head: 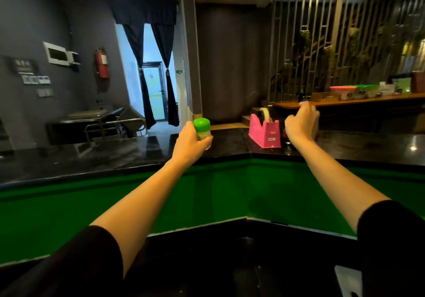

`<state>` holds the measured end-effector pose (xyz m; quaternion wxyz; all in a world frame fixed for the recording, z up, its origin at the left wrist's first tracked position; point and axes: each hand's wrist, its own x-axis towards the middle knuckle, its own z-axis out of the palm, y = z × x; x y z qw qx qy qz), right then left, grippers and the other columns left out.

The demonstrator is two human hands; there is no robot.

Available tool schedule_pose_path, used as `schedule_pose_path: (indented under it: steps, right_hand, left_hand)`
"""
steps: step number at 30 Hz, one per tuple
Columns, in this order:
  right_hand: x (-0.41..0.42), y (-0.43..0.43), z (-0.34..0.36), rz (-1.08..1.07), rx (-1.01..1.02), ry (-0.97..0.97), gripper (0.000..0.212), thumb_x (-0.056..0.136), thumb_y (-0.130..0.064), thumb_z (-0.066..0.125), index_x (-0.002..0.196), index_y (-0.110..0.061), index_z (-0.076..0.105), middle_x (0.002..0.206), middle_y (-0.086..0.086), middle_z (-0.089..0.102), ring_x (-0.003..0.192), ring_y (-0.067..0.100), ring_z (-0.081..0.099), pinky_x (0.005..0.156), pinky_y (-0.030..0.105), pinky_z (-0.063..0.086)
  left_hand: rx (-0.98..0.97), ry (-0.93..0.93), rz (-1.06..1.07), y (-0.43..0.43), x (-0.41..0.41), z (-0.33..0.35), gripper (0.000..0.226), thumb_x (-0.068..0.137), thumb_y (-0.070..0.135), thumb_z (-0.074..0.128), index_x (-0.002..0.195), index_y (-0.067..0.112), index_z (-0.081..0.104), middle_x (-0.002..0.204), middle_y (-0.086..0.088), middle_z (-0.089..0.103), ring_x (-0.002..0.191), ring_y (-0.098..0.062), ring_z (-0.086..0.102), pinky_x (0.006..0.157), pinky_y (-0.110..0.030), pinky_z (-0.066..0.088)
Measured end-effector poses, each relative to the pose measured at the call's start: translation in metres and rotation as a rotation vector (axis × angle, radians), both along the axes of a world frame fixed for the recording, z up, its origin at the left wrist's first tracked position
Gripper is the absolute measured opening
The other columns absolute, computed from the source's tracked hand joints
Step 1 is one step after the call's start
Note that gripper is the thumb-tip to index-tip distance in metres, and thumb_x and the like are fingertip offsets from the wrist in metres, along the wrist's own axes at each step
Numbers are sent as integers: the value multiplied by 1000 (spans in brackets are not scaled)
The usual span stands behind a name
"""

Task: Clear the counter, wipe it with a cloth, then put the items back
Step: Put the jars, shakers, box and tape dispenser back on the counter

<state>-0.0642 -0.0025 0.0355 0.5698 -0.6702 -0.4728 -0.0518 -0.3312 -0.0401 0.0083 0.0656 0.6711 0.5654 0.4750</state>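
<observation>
The right hand (pixel 301 124) is blurred and turned away; its fingers and whatever lies under them are hidden; the left hand (pixel 188 142) covers the lower half of the green-capped jar (pixel 202 127). The label on the pink tape dispenser (pixel 264 133) is too small to read.

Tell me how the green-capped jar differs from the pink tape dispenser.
The green-capped jar is gripped in the left hand; the pink tape dispenser stands free on the black counter. The jar is round with a clear body; the dispenser is an opaque wedge-shaped block carrying a tape roll. The jar looks the smaller of the two. Both are upright, near the counter's corner.
</observation>
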Motion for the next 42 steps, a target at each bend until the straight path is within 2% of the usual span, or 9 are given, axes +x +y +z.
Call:
schedule_pose_path:
  steps: [4,8,13,21,24,27,32,38,42]
  right_hand:
    - [-100,-32,22,233,167,-215,32,83,-7,53,115,-6,60,116,16,61,114,34,51,94,39,40]
    - [-221,-57,13,569,-20,-373,21,86,-16,60,105,-6,64,108,15,63,105,32,57,87,40,47]
    - [-392,-94,-38,756,-175,-400,31,89,-28,63,106,-2,63,112,19,64,109,35,57,90,42,48]
    - [-618,-141,-63,964,-308,-509,43,95,-37,53,126,-7,48,127,17,51,123,34,44,96,43,41]
    - [-652,-137,-61,944,-362,-580,41,98,-40,45,125,-9,49,128,15,48,125,33,38,96,45,39]
    - [-671,-127,-70,759,-302,-623,37,99,-41,39,119,-13,53,128,11,45,120,32,38,96,43,38]
    - [-684,-122,-87,570,-167,-731,33,101,-34,28,120,-15,48,128,8,47,116,31,42,91,43,35]
    - [-687,-112,-98,517,-42,-752,32,100,-33,34,114,-14,55,117,8,55,106,31,49,81,42,38]
    - [-689,-109,-101,474,5,-765,26,95,-32,46,104,-13,61,106,9,61,95,31,56,72,43,43]
  left_hand:
    - [-6,25,69,-32,-65,6,35,83,29,68,97,10,42,93,-7,51,87,-25,53,70,-32,39]
    - [-23,57,133,-76,-145,9,35,84,29,68,93,10,40,100,-14,54,92,-28,54,71,-31,36]
    - [-93,84,220,-128,-286,0,45,80,27,72,108,1,49,114,-19,59,107,-33,56,79,-33,40]
    - [-167,64,444,-175,-500,-2,47,76,28,76,105,0,53,112,-19,62,108,-32,57,87,-37,44]
    - [-162,11,499,-170,-546,7,45,75,27,77,105,1,55,110,-16,63,107,-30,57,82,-32,42]
    - [-159,-51,525,-152,-586,11,44,76,23,76,108,1,56,106,-11,60,106,-27,56,76,-27,38]
    - [-167,-138,602,-109,-625,3,46,79,23,74,114,-1,55,119,-19,60,113,-32,54,84,-30,40]
    - [-170,-236,664,-71,-635,-11,50,81,29,72,115,-1,50,120,-21,59,111,-35,57,89,-37,45]
    - [-180,-210,773,-69,-624,-12,59,81,22,71,125,-2,39,129,-24,51,122,-39,47,96,-43,42]
